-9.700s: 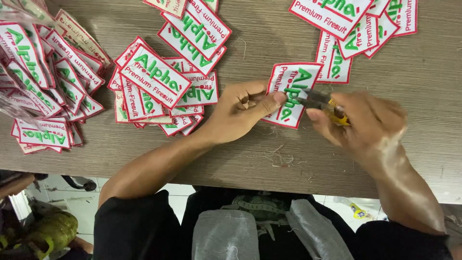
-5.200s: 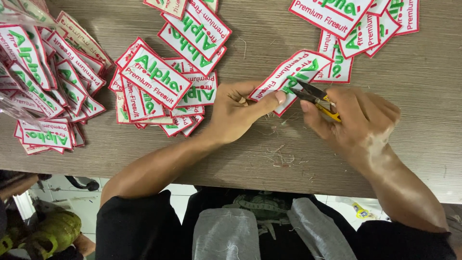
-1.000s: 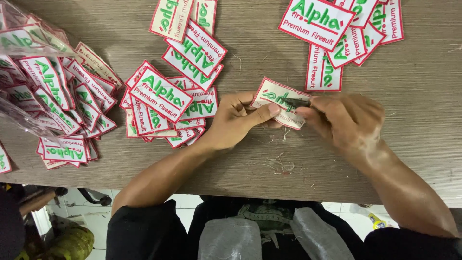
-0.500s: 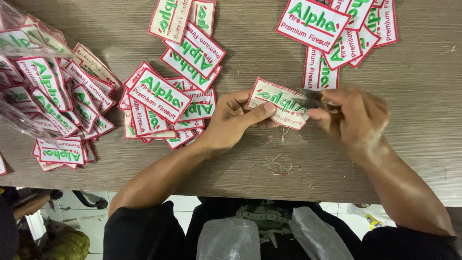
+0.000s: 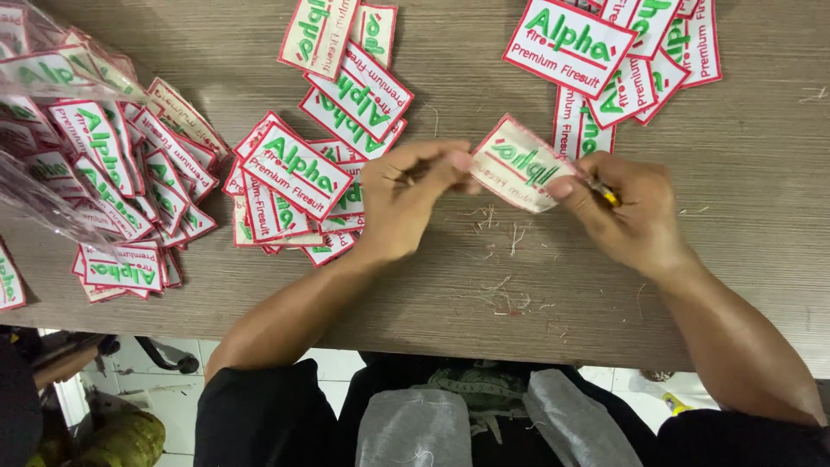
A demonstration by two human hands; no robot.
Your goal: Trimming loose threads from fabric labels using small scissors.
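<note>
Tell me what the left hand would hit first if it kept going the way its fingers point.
The left hand points right, pinching the white patch. Past that patch, it would likely meet the right hand gripping the opposite edge, though depth is unclear.

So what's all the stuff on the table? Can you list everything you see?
held patch: one, white with red border and green lettering, pinched between both hands above the table.
yellow-handled tool: one, mostly hidden in the right hand.
patch piles: too many to count, same colours, at the left edge, centre and top right.
clear plastic bag: one, at the left over some patches.
thread scraps: many, pale, scattered under the hands.
wooden table: one, brown.
left hand: grips the patch's left end.
right hand: grips its right end, with the tool.
</note>
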